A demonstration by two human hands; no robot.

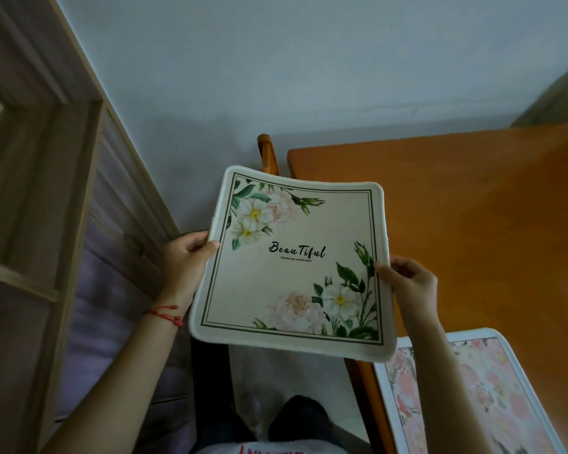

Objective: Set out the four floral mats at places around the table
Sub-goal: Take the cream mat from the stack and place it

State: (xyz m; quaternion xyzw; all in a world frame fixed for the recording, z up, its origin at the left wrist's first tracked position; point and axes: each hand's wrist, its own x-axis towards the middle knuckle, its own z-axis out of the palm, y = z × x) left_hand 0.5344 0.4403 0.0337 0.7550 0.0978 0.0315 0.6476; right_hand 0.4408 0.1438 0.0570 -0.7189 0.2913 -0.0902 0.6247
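Note:
I hold a cream floral mat [292, 260] printed with white flowers and the word "Beautiful" in the air, left of the orange wooden table [473, 224]. My left hand [187, 257] pinches its left edge, thumb on top. My right hand [407, 280] grips its right edge. A second mat [466, 398] with a pink flower print lies flat on the table's near corner at the lower right.
A wooden chair back [268, 152] pokes up behind the held mat, beside the table's far left corner. A light wooden door and frame [63, 191] fill the left side. A grey wall [276, 77] stands behind the table.

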